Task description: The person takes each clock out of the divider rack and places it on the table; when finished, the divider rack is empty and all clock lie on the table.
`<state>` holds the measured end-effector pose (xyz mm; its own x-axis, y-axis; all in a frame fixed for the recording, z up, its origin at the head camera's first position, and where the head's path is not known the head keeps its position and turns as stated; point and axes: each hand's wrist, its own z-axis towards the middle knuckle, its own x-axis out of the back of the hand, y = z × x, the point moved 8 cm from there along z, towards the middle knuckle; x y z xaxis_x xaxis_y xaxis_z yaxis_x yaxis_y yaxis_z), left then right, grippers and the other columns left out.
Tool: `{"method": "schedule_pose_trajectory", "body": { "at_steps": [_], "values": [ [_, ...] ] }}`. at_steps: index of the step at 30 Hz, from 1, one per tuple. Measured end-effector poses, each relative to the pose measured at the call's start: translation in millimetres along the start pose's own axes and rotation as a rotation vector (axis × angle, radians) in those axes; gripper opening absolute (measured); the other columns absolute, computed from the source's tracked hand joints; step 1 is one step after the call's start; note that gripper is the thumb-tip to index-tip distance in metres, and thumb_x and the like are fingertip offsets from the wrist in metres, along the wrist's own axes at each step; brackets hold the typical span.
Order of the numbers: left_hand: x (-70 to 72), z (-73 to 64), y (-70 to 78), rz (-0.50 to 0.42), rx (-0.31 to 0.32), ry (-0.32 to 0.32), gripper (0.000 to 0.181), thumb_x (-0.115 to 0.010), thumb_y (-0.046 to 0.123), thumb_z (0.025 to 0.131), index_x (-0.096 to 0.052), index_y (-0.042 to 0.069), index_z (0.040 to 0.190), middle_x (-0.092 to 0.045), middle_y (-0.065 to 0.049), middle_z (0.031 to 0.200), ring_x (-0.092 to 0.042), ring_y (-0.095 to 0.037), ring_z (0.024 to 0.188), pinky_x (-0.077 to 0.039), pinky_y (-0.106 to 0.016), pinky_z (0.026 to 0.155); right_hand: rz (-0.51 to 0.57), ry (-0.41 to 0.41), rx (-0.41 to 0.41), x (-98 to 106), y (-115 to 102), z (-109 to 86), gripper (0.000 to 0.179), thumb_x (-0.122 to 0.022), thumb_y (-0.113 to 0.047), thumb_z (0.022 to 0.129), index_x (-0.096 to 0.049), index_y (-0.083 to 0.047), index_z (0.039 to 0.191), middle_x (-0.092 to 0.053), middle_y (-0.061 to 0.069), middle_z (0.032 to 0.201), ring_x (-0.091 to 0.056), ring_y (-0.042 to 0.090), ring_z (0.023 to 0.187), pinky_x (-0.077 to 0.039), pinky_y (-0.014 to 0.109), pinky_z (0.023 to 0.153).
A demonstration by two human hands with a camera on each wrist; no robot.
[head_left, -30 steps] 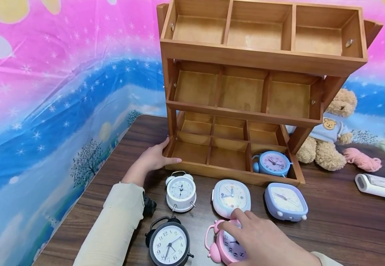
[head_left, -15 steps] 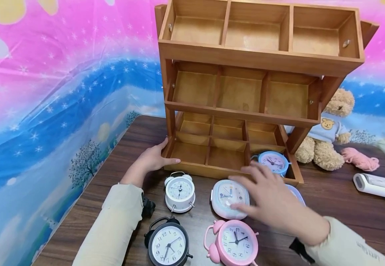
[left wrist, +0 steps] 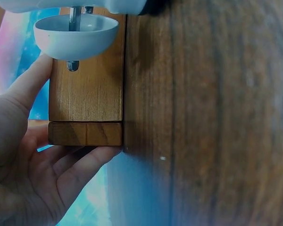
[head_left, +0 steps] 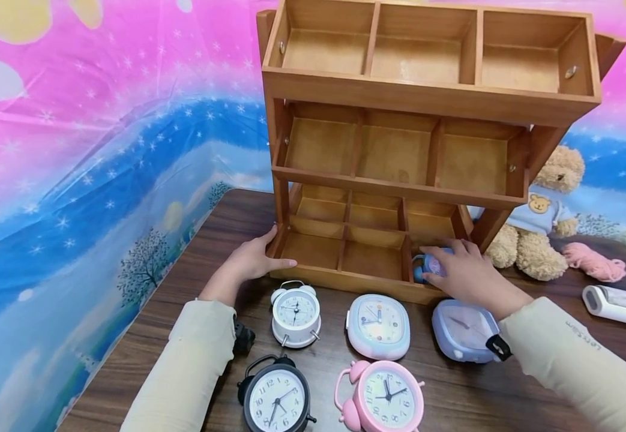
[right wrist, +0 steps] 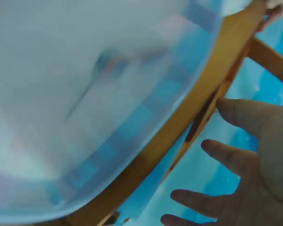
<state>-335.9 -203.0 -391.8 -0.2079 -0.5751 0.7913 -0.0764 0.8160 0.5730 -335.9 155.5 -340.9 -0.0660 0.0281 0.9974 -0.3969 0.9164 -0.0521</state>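
Note:
My left hand [head_left: 252,257] grips the lower left corner of the wooden shelf [head_left: 345,277], thumb on the front and fingers around the side. In the left wrist view the fingers [left wrist: 87,172] lie against the shelf's side. My right hand [head_left: 466,270] reaches over the blue alarm clock [head_left: 430,266] in the bottom right front compartment, partly covering it. Its fingers [right wrist: 226,157] are spread in the right wrist view; contact with the clock cannot be made out. Under the right wrist lies a lavender alarm clock [head_left: 464,327], its blurred face [right wrist: 75,94] filling much of that view.
On the table stand a white alarm clock [head_left: 295,315], a light blue and pink clock [head_left: 379,327], a black alarm clock [head_left: 276,399] and a pink alarm clock [head_left: 388,396]. A teddy bear [head_left: 542,222], pink yarn [head_left: 593,262] and a white handheld device [head_left: 620,305] are at right.
My right hand has left the pink alarm clock, moved up and right across the other clocks, and now is over the blue alarm clock. The left hand keeps its hold on the shelf.

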Motion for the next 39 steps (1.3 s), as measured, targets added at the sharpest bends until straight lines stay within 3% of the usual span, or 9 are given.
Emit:
{"method": "schedule_pose_trajectory", "body": {
  "at_steps": [8, 16, 24, 29, 32, 36, 39],
  "values": [
    [0.0, 0.2, 0.9, 0.002, 0.002, 0.0, 0.098, -0.066, 0.053, 0.091, -0.009, 0.016, 0.161, -0.029, -0.025, 0.157, -0.033, -0.045, 0.141, -0.03, -0.057, 0.112, 0.027, -0.114, -0.051, -12, 18, 10.7, 0.072, -0.063, -0.049, 0.093, -0.043, -0.008, 0.149, -0.028, 0.042, 0.145, -0.034, 0.067, 0.123, -0.036, 0.076, 0.09],
    [0.2, -0.7, 1.6, 0.008, 0.005, -0.007, 0.098, -0.066, 0.054, 0.091, -0.008, 0.016, 0.161, -0.027, -0.025, 0.158, -0.032, -0.045, 0.141, -0.03, -0.057, 0.112, 0.046, -0.11, -0.03, -12, 22, 14.3, 0.07, -0.067, -0.042, 0.093, -0.044, -0.006, 0.148, -0.034, 0.046, 0.137, -0.042, 0.066, 0.116, -0.041, 0.071, 0.089],
    [0.5, -1.0, 0.8, 0.006, 0.013, -0.009, 0.099, -0.066, 0.055, 0.09, -0.008, 0.017, 0.161, -0.026, -0.025, 0.159, -0.031, -0.045, 0.141, -0.03, -0.057, 0.112, 0.017, -0.093, -0.059, -1, 23, 12.7, 0.074, -0.059, -0.052, 0.094, -0.039, -0.01, 0.152, -0.032, 0.048, 0.137, -0.04, 0.065, 0.119, -0.042, 0.071, 0.09],
    [-0.4, -1.2, 2.1, -0.003, 0.006, -0.018, 0.1, -0.067, 0.055, 0.09, -0.007, 0.018, 0.161, -0.026, -0.025, 0.158, -0.032, -0.044, 0.141, -0.03, -0.057, 0.112, -0.029, -0.035, -0.07, 19, 22, 0.0, 0.078, -0.06, -0.059, 0.091, -0.042, -0.012, 0.15, -0.039, 0.044, 0.132, -0.049, 0.061, 0.111, -0.048, 0.068, 0.081],
    [0.5, -2.5, 2.4, -0.007, 0.005, -0.019, 0.1, -0.068, 0.054, 0.09, -0.007, 0.018, 0.161, -0.027, -0.025, 0.158, -0.032, -0.044, 0.141, -0.03, -0.058, 0.112, -0.04, 0.012, -0.062, 32, 16, -13.0, 0.078, -0.064, -0.062, 0.088, -0.046, -0.014, 0.147, -0.046, 0.04, 0.125, -0.06, 0.05, 0.093, -0.054, 0.058, 0.065],
    [1.5, -3.2, 2.1, -0.003, -0.002, -0.015, 0.099, -0.067, 0.054, 0.09, -0.007, 0.017, 0.161, -0.026, -0.025, 0.158, -0.032, -0.045, 0.141, -0.03, -0.058, 0.111, -0.05, 0.032, -0.04, 45, 5, -37.0, 0.076, -0.066, -0.065, 0.084, -0.049, -0.019, 0.142, -0.051, 0.033, 0.114, -0.058, 0.031, 0.068, -0.047, 0.044, 0.048],
    [1.1, -3.5, 2.5, -0.004, -0.009, -0.014, 0.1, -0.067, 0.053, 0.091, -0.007, 0.015, 0.161, -0.026, -0.026, 0.158, -0.032, -0.045, 0.141, -0.03, -0.058, 0.112, -0.075, 0.036, -0.007, 51, -7, -59.0, 0.075, -0.067, -0.068, 0.082, -0.052, -0.02, 0.138, -0.053, 0.03, 0.11, -0.053, 0.025, 0.06, -0.042, 0.04, 0.045]
  ]
}}
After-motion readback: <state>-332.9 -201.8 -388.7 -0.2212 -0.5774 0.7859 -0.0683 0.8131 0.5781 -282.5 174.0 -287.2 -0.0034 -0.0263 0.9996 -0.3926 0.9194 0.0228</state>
